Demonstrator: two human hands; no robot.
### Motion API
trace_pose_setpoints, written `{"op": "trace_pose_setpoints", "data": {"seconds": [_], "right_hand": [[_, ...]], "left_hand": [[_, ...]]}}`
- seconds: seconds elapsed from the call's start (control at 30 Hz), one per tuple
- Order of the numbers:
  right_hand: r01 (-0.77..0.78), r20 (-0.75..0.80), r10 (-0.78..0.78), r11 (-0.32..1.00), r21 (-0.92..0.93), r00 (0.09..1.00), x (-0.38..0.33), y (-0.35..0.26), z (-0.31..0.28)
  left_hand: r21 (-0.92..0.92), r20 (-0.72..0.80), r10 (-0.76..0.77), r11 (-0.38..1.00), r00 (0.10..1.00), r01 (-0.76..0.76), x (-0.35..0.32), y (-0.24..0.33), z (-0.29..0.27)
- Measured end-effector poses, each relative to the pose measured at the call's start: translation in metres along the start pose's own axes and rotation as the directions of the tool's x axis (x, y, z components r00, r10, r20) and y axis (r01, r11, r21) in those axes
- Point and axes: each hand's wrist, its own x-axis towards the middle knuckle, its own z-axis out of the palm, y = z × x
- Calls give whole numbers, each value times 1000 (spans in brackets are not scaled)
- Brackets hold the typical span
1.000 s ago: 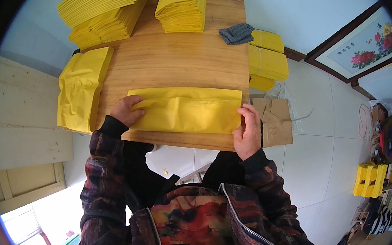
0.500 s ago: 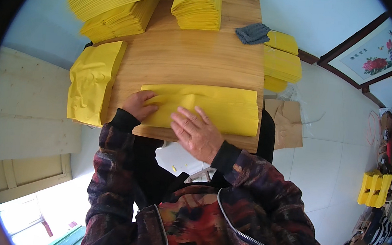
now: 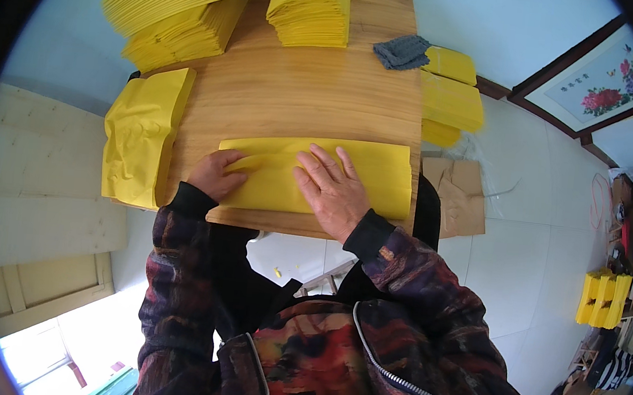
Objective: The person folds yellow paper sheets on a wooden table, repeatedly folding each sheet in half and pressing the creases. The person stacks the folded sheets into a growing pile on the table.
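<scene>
A long folded sheet of yellow paper (image 3: pixel 275 190) lies along the near edge of the wooden table. Flat on its middle rests my right hand (image 3: pixel 334 192), open with the fingers spread and pointing away from me. My left hand (image 3: pixel 218 175) is at the sheet's left end, thumb and forefinger apart and touching the paper; its other fingers are mostly hidden. A crumpled yellow paper packet (image 3: pixel 141 139) lies to the left of that hand, at the table's left edge.
Tall stacks of folded yellow paper (image 3: pixel 186 10) stand at the far left, with another stack (image 3: pixel 312 10) at the far middle. A grey cloth (image 3: pixel 401 52) lies at the far right corner. Beyond the table's right edge are more yellow bundles (image 3: pixel 451 100) and brown paper (image 3: pixel 453 199).
My right hand has slid away from me and slightly right over the yellow paper, its fingers spreading. My left hand stays at the left end. The whole view has shifted slightly.
</scene>
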Motion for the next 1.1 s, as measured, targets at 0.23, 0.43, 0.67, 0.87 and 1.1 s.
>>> {"op": "trace_pose_setpoints", "data": {"seconds": [0.23,0.43,0.67,0.87,1.1], "right_hand": [[-59,13,58,989,137,998,-2,-22,5],[-89,38,86,989,116,996,-3,-16,15],[-122,45,117,983,135,992,-1,-9,17],[-141,60,134,980,138,989,0,-2,15],[-146,70,139,983,109,988,1,5,12]], "left_hand": [[29,-66,13,1000,998,-11,0,-4,3],[14,-54,21,1000,998,-21,2,-18,4],[-61,-35,8,998,999,-10,1,-21,5],[21,-30,-1,1000,1000,2,-1,-9,0],[-24,-33,2,1000,999,-3,-2,-1,0]]}}
